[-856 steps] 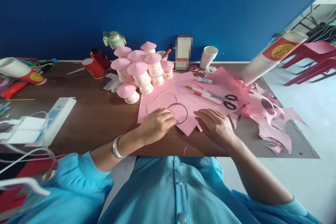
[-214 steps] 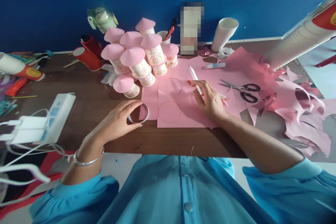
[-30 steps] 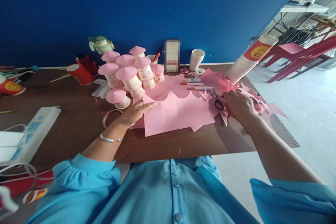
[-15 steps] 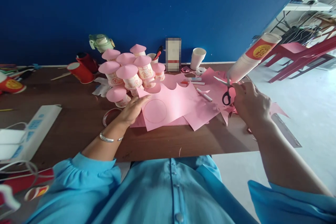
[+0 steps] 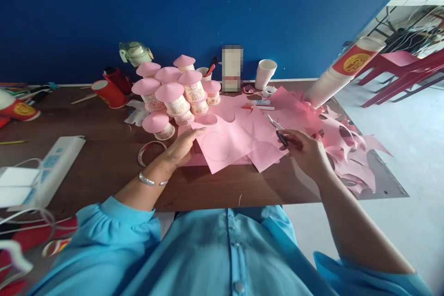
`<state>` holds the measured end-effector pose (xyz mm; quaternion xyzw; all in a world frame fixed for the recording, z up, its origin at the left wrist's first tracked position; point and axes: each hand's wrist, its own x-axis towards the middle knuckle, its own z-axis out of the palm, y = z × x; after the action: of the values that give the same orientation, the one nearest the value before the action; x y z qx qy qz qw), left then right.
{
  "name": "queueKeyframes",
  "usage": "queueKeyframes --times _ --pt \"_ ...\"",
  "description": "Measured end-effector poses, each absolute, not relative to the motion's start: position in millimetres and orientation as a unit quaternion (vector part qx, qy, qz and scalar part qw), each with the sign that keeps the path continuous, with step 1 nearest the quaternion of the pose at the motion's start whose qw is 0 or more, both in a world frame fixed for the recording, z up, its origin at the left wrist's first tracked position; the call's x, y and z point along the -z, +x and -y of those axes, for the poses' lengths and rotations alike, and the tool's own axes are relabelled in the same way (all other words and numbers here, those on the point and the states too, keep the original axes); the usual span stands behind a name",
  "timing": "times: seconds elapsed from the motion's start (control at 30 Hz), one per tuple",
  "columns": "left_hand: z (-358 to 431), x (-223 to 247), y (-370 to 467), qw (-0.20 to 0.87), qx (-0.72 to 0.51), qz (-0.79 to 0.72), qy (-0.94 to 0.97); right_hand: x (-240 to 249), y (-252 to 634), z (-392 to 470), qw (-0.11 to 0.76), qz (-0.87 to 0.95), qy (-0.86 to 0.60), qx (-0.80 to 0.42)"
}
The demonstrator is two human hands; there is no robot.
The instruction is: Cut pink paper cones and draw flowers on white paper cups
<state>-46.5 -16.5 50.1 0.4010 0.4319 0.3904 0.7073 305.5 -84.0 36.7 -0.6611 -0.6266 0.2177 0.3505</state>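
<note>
My left hand [image 5: 184, 147] pinches the left edge of a pink paper sheet [image 5: 236, 141], which has scalloped cuts along its top and a drawn circle near its left end. To the right of that sheet, my right hand [image 5: 307, 150] is closed on the dark handles of a pair of scissors [image 5: 281, 137], their blades pointing up and left over the paper. More pink sheets [image 5: 265, 155] lie beneath. Behind my left hand stand several decorated paper cups with pink cone tops [image 5: 169, 93].
Cut pink scraps [image 5: 355, 166] lie at the right edge. A long stack of cups [image 5: 329, 81] leans behind them. Markers [image 5: 260, 107], a tape roll [image 5: 151, 152], a red cup [image 5: 108, 94] and a power strip [image 5: 57, 166] are on the table [image 5: 208, 189].
My right hand has moved left with the scissors, towards the held sheet, uncovering the scraps at the right. The sheet and my left hand have shifted slightly right in view.
</note>
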Motion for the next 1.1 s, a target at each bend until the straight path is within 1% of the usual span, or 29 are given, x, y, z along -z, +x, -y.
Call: queueKeyframes --times 0.07,0.17,0.2,0.27,0.33,0.37,0.47,0.57,0.67,0.8,0.97,1.1 --pt "20 -51 -43 0.711 -0.369 -0.429 0.418 -32 294 91 0.392 0.598 -0.637 -0.288" --pt "24 -48 -37 0.702 -0.347 -0.449 0.43 -33 276 98 0.502 0.507 -0.585 -0.386" --pt "24 -46 -36 0.702 -0.342 -0.455 0.428 -35 271 99 0.54 0.479 -0.566 -0.397" --pt "26 -44 -34 0.706 -0.341 -0.462 0.414 -38 260 100 0.616 0.438 -0.533 -0.381" --pt "26 -44 -33 0.717 -0.351 -0.461 0.387 -41 250 99 0.667 0.422 -0.493 -0.364" --pt "26 -44 -33 0.724 -0.359 -0.457 0.372 -41 246 99 0.68 0.418 -0.473 -0.374" --pt "23 -45 -33 0.735 -0.392 -0.44 0.335 -40 232 101 0.674 0.399 -0.415 -0.463" --pt "20 -43 -33 0.731 -0.427 -0.431 0.312 -37 217 109 0.625 0.365 -0.374 -0.579" --pt "18 -39 -33 0.728 -0.439 -0.441 0.288 -33 205 123 0.588 0.323 -0.351 -0.653" --pt "20 -41 -31 0.742 -0.411 -0.455 0.271 -29 196 139 0.577 0.27 -0.341 -0.691" --pt "27 -46 -24 0.76 -0.406 -0.409 0.301 -25 192 149 0.579 0.218 -0.324 -0.716" --pt "30 -48 -19 0.764 -0.359 -0.458 0.279 -23 192 154 0.581 0.192 -0.297 -0.733"
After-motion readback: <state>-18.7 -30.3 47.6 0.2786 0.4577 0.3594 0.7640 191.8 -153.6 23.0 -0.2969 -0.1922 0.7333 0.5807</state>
